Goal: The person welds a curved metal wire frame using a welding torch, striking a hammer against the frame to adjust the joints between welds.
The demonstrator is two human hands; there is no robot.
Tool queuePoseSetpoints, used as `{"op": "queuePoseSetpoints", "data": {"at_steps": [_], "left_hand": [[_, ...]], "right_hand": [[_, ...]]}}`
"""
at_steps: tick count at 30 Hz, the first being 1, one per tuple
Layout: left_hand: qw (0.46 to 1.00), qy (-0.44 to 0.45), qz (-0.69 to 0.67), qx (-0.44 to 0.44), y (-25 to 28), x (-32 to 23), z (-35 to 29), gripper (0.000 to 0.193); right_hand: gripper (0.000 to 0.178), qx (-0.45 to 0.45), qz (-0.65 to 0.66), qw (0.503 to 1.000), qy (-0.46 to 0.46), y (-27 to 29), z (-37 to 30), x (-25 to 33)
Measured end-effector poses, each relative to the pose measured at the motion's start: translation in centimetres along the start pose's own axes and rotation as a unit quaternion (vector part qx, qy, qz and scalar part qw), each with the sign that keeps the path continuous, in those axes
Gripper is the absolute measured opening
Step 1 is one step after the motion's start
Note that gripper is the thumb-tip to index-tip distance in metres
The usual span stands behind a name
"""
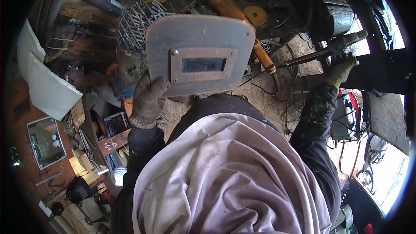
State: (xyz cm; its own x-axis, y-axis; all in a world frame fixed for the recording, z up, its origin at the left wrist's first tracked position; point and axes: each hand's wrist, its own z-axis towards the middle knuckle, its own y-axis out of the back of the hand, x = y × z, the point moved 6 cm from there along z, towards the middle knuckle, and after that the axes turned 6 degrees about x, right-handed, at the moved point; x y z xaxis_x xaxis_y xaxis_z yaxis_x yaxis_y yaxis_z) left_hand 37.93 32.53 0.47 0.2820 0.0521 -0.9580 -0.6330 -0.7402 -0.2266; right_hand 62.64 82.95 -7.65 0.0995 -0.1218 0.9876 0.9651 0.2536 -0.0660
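Note:
My left hand (pixel 149 99), in a grey-brown knit work glove, grips the lower left of a grey welding hand shield (pixel 199 30). The thumb lies across its face; the shield's handle is hidden. A dark rectangular window (pixel 203 64) sits in a bolted frame on the shield. Out to the right, my gloved right hand (pixel 341 71) has its fingers curled. Just beyond them is a long dark metal tool (pixel 320 54) with a thick rounded end. Whether those fingers hold this tool or another thing cannot be made out.
An angle grinder (pixel 227 6) with a reddish disc lies on the cluttered dark bench, near a tan disc (pixel 255 15). Left of the shield stands a bundle of welded metal rods (pixel 141 21). Cables (pixel 288 104) trail over the floor. A shelf of tools (pixel 115 141) stands left.

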Motion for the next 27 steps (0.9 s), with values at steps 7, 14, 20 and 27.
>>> {"op": "queuePoseSetpoints", "data": {"at_steps": [7, 14, 20, 27], "left_hand": [[0.986, 0.018, -0.167, 0.008, -3.5, 2.9, 1.6, 0.061], [0.982, 0.032, -0.12, 0.143, -4.6, 1.7, 6.7, 0.05], [0.979, -0.155, 0.13, 0.029, -6.5, 0.8, 6.7, 0.044], [0.966, -0.013, 0.234, 0.107, -1.9, 1.5, -1.3, 0.041]], "right_hand": [[0.041, 0.022, -0.056, 0.949, 0.309, -4.8, -11.9, 9.8], [0.052, 0.363, 0.093, 0.913, -0.16, -13.2, -15.3, 7.4], [0.022, 0.165, -0.015, 0.983, 0.074, -10.3, -11.2, 10.6], [0.027, 0.143, -0.002, 0.982, 0.12, -15.9, -7.3, 6.3]]}}
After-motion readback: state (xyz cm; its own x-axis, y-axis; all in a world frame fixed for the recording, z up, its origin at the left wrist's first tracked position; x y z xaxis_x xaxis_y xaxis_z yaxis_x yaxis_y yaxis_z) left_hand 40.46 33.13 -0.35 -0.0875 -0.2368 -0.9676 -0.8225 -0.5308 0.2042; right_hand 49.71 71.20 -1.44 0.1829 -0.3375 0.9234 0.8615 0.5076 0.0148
